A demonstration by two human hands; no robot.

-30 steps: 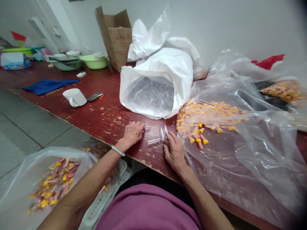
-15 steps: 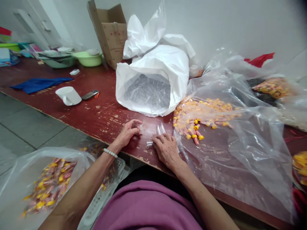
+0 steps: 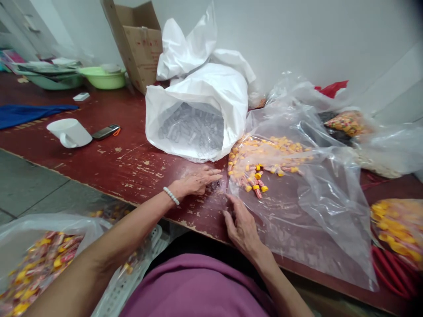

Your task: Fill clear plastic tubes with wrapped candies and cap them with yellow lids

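Head view: left hand [image 3: 196,180] over a few clear tubes [image 3: 216,185] on table [image 3: 132,165], fingers stretched out and near together; blurred, can't tell if it pinches any. Right hand [image 3: 243,222] just beside, thumb and fingers spread, nothing seen in its grip. Tubes sit between the hands, in front of sack [image 3: 229,83]; yellow caps [image 3: 258,175] to the right, by plastic [image 3: 280,229]. Step looks like gathering loose tubes; next move likely calls for light fingertips, since tubes could roll

White mug [image 3: 73,132] beside phone [image 3: 105,132], near blue cloth [image 3: 29,113]
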